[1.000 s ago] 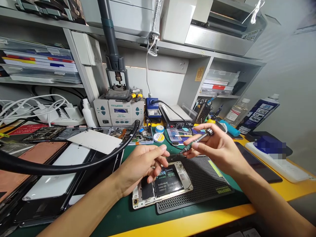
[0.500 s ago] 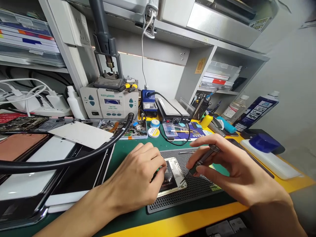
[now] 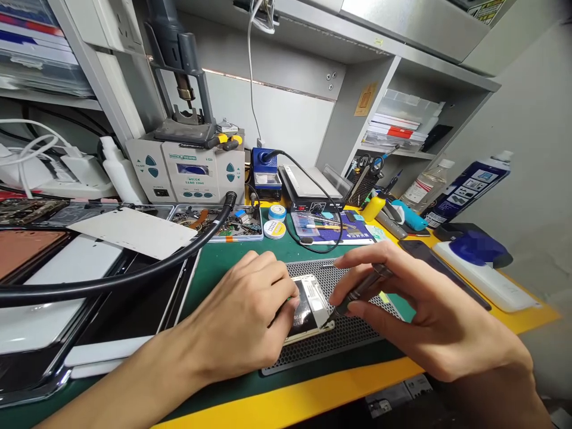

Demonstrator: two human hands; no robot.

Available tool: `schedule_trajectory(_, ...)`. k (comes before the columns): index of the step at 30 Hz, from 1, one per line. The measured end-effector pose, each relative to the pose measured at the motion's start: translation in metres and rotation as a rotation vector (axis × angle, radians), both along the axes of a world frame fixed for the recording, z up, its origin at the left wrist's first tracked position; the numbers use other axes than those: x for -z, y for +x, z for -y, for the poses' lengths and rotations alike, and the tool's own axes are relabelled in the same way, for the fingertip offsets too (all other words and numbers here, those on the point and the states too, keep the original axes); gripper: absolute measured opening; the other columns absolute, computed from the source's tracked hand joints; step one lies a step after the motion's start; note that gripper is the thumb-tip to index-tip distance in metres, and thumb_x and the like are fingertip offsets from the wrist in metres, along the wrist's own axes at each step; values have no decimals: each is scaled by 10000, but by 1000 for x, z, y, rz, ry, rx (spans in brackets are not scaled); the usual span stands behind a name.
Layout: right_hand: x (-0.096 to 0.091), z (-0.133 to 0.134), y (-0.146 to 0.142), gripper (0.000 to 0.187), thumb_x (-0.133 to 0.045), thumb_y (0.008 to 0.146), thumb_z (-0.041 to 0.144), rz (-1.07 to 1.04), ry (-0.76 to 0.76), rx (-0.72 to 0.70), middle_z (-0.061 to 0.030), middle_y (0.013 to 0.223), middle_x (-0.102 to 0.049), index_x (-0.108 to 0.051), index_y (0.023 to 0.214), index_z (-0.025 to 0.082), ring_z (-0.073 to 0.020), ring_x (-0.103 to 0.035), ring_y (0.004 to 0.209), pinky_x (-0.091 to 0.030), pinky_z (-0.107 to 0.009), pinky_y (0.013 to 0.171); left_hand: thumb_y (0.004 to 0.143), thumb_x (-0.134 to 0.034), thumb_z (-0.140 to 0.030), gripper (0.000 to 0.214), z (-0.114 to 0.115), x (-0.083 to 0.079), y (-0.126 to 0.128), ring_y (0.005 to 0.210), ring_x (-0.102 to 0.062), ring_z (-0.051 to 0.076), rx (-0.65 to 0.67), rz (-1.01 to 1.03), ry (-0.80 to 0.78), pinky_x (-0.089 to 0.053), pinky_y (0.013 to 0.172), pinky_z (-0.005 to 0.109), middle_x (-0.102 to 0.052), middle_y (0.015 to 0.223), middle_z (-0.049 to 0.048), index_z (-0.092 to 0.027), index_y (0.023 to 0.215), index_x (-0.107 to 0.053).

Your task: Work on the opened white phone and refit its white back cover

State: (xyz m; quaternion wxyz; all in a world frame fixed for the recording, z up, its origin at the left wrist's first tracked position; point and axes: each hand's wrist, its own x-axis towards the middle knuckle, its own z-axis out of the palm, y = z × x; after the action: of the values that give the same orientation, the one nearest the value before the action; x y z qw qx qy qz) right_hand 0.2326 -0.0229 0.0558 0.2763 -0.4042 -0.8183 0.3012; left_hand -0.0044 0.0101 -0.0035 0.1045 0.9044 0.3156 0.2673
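Observation:
An opened phone with a black battery lies on a grey perforated mat. My left hand covers the phone's left part, thumb and fingers closed on it; what exactly the fingertips press is hidden. In my right hand is a dark screwdriver, pinched between thumb and fingers and tilted. Its tip points down at the phone's near right corner. Whether the tip sits in a screw is too small to tell. Behind the phone, a thin metal tool rests on the mat.
A hot air station stands behind, its thick black hose crossing the left side above stacked phone panels. Further back are a tray of small parts, round tins and a soldering station. Bottles stand right.
The camera view has shifted a little, so the shelves and bench appear displaced. Both hands keep their grips, and the screwdriver tip stays by the same phone corner.

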Motion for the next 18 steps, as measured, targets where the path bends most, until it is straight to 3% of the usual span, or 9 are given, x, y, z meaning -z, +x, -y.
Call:
schedule_trajectory(11, -3, 1, 0, 524, -567, 888, 27, 80, -2, -53, 31, 1029, -675, -426, 1285, 339, -119, -676, 823, -582, -213, 733, 930, -497, -149, 189, 2, 1, -2, 801, -479, 211, 19, -17, 10, -350, 698, 396, -590, 806, 42, -155, 792, -627)
schedule_trajectory(18, -7, -1, -1, 416, -583, 935, 108, 145, -2, -53, 46, 1033, -689, -439, 1256, 330, -97, -682, 828, -576, -183, 742, 945, -476, -179, 212, -1, -1, -4, 815, -486, 217, 8, -20, 6, -363, 714, 404, -601, 826, 42, -162, 830, -653)
